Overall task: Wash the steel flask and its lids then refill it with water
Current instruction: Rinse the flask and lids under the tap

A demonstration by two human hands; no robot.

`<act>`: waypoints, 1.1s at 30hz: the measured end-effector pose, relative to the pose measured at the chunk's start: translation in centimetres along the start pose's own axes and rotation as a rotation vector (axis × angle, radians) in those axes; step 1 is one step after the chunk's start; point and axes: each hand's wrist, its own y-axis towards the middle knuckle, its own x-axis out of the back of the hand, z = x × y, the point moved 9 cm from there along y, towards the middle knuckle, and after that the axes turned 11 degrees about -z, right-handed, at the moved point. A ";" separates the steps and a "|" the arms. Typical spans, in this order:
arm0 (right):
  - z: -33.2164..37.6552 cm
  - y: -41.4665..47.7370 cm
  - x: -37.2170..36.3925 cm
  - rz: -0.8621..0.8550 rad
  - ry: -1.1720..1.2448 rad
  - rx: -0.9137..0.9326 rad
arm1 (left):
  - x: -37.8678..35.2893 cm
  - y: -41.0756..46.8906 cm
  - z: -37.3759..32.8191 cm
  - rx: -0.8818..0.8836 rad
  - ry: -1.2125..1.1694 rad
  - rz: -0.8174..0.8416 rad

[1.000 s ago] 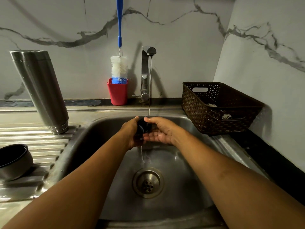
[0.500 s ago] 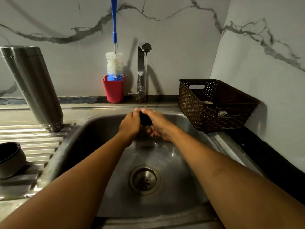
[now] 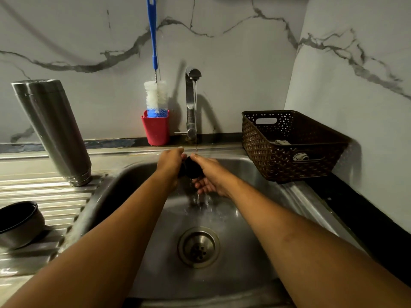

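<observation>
Fingers (image 3: 201, 186) of left hand (image 3: 169, 166) and right hand (image 3: 214, 174) curl round small dark lid (image 3: 190, 169) under running tap (image 3: 193, 74) mid-sink, steel flask (image 3: 53, 130) inverted far left on bench (image 3: 33, 190); lid rinse in hand, next likely calls for turning it.

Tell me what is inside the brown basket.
Inside the basket, a pale crumpled thing shows above the near wall; another pale patch shows through the handle slot. The wall hides the rest.

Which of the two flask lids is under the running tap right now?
The small black lid, held between left hand and right hand; the steel cup-shaped lid sits aside on the drainboard.
</observation>
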 end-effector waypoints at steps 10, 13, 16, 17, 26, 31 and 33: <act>-0.6 1.0 1.7 -0.066 0.119 -0.104 | -3.6 1.1 -3.2 0.044 -0.217 0.000; -0.7 1.1 2.0 -0.073 0.122 -0.115 | -4.1 0.9 -3.6 -0.063 -0.177 0.015; -0.9 1.3 2.0 -0.088 0.115 -0.118 | -5.0 1.2 -5.7 -0.431 0.185 0.102; -0.8 1.4 2.1 -0.096 0.114 -0.108 | -5.2 0.9 -6.3 -0.496 0.298 0.133; 2.7 -1.4 1.3 -0.072 0.008 0.089 | 0.8 -2.8 -4.1 -0.262 0.540 0.239; 5.9 -5.0 -0.7 -0.045 -0.337 0.241 | 5.4 -5.6 -4.9 -0.269 0.669 0.204; 8.9 -6.5 -1.0 -0.062 -0.431 0.359 | 6.4 -7.1 -6.9 -0.326 0.580 0.195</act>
